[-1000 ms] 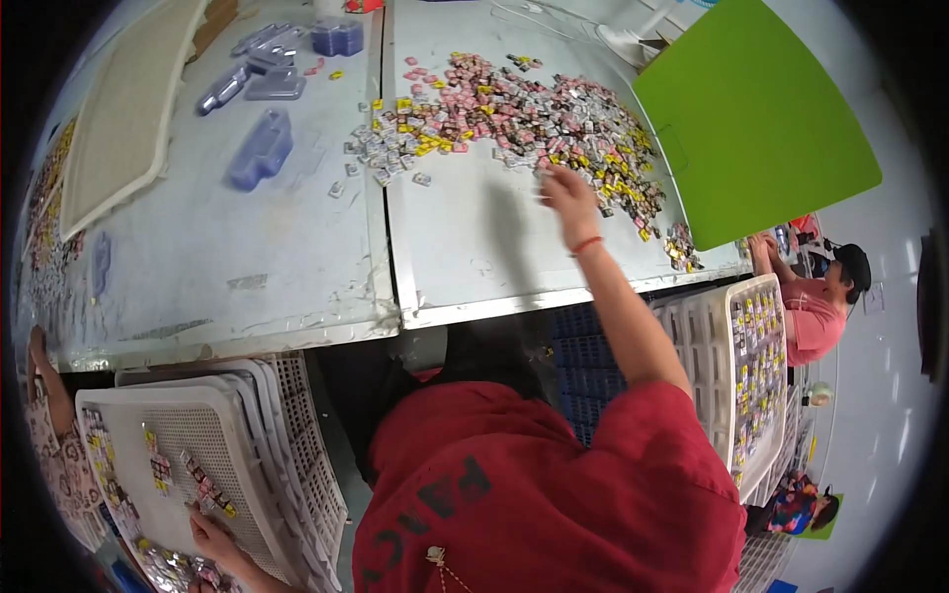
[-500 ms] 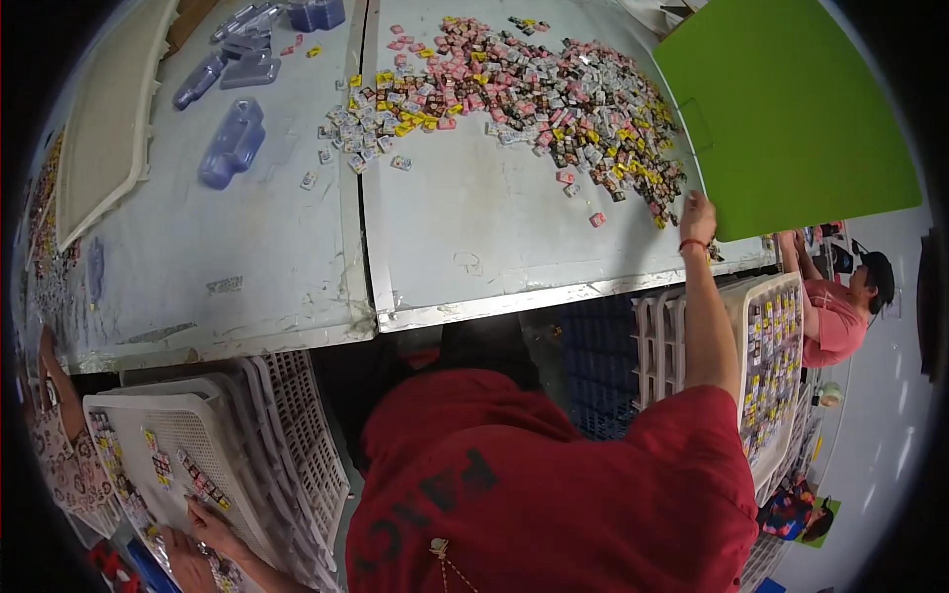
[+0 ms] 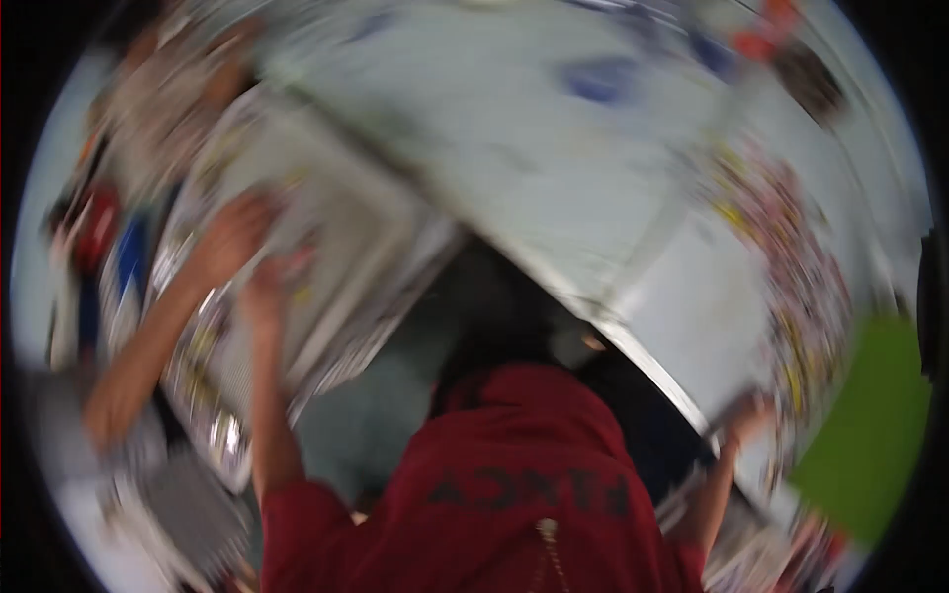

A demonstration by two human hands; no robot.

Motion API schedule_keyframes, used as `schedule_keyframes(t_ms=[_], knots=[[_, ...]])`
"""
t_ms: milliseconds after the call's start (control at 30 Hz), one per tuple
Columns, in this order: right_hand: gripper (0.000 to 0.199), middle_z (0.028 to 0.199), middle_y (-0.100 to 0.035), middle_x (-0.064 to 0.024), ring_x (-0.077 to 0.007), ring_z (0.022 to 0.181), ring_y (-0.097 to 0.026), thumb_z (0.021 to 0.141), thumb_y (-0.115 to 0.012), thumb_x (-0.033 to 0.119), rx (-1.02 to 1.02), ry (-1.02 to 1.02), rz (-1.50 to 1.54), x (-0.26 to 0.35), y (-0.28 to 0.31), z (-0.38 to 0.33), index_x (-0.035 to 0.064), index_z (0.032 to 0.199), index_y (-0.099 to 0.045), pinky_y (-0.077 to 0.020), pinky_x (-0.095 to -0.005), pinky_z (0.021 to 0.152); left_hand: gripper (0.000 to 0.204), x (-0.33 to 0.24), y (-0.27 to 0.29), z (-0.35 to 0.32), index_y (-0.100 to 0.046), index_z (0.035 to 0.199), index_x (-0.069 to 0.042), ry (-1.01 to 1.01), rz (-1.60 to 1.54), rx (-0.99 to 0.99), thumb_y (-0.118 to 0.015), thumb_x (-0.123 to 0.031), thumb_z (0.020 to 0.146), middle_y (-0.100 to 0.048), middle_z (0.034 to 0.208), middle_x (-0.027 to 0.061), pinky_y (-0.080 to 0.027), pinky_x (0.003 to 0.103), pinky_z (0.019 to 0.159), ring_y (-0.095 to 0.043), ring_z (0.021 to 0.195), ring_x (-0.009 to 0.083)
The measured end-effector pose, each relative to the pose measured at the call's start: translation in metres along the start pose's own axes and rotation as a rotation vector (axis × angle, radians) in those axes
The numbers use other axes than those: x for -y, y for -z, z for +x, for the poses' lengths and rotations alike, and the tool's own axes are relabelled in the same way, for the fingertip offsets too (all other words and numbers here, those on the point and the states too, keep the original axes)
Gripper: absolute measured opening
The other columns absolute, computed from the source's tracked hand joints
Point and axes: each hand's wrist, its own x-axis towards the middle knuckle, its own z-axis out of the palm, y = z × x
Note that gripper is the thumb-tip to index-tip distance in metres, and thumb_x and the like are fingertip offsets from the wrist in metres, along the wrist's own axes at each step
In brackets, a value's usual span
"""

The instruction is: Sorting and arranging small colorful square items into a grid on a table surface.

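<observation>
Motion blurs the whole view. My left hand [image 3: 262, 287] reaches over a whitish tray [image 3: 341, 212] on the left, beside a small reddish strip of packets [image 3: 300, 257]; its fingers are smeared. Close to it, another person's hand [image 3: 237, 232] is over the same tray. On the right, my right hand [image 3: 748, 417] is at the near edge of the pale table [image 3: 682, 306], next to a pile of small colourful packets [image 3: 791, 267]. Its fingers are blurred too, and I cannot see whether it holds anything.
Beyond the packets, a green board [image 3: 858, 435] stands at the right. Blue plastic pieces [image 3: 598, 79] lie on the far part of the table. At the upper left another person [image 3: 163, 119] is near the tray. A dark gap [image 3: 494, 296] separates tray and table.
The view has swung left, so the tray now sits higher and the packet pile farther right. My right hand has come away from the green board's edge.
</observation>
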Motion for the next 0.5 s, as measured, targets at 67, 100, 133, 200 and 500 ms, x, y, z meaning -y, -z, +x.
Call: schedule_keyframes(t_ms=[67, 100, 133, 200, 500], knots=[[0.025, 0.102, -0.066, -0.0155, -0.0305, 0.098, -0.061, 0.085, -0.053, 0.015, 0.029, -0.116, 0.377, -0.094, -0.040, -0.005, 0.0016, 0.102, -0.067, -0.0479, -0.0406, 0.083, 0.033, 0.014, -0.027, 0.017, -0.067, 0.099, -0.004, -0.173, -0.153, -0.172, -0.053, -0.033, 0.092, -0.066, 0.081, 0.0171, -0.049, 0.036, 0.069, -0.063, 0.075, 0.0265], [0.030, 0.104, -0.065, -0.0171, -0.0316, 0.093, -0.062, 0.090, -0.054, 0.024, 0.191, -0.284, 0.418, -0.053, -0.025, 0.010, 0.0015, 0.106, -0.065, -0.0491, -0.0415, 0.079, 0.027, 0.015, -0.010, -0.002, -0.066, 0.100, -0.003, -0.136, -0.069, -0.286, -0.058, -0.027, 0.090, -0.065, 0.078, 0.0164, -0.049, 0.034, 0.066, -0.061, 0.067, 0.0258], [0.032, 0.105, -0.065, -0.0178, -0.0323, 0.094, -0.062, 0.092, -0.054, 0.028, 0.118, -0.203, 0.273, -0.049, -0.027, 0.014, 0.0024, 0.106, -0.065, -0.0482, -0.0400, 0.080, 0.026, 0.011, -0.004, -0.008, -0.066, 0.099, -0.002, -0.066, -0.114, -0.267, -0.060, -0.025, 0.089, -0.065, 0.077, 0.0161, -0.049, 0.033, 0.064, -0.061, 0.065, 0.0242], [0.031, 0.106, -0.065, -0.0156, -0.0329, 0.095, -0.061, 0.094, -0.050, 0.025, 0.201, -0.254, 0.288, -0.036, -0.011, 0.023, 0.0026, 0.109, -0.064, -0.0470, -0.0387, 0.080, 0.025, -0.002, 0.006, -0.018, -0.066, 0.099, -0.001, 0.014, -0.174, -0.248, -0.062, -0.023, 0.088, -0.065, 0.076, 0.0158, -0.049, 0.032, 0.062, -0.061, 0.063, 0.0227], [0.039, 0.120, -0.059, -0.0162, -0.0287, 0.107, -0.059, 0.095, -0.049, 0.027, 0.072, -0.093, 0.291, 0.005, 0.027, 0.076, 0.0028, 0.125, -0.055, -0.0472, -0.0361, 0.089, 0.051, -0.034, 0.024, -0.026, -0.058, 0.110, 0.001, -0.028, -0.103, -0.317, -0.074, -0.033, 0.076, -0.058, 0.089, 0.0146, -0.049, 0.035, 0.067, -0.058, 0.077, 0.0270]])
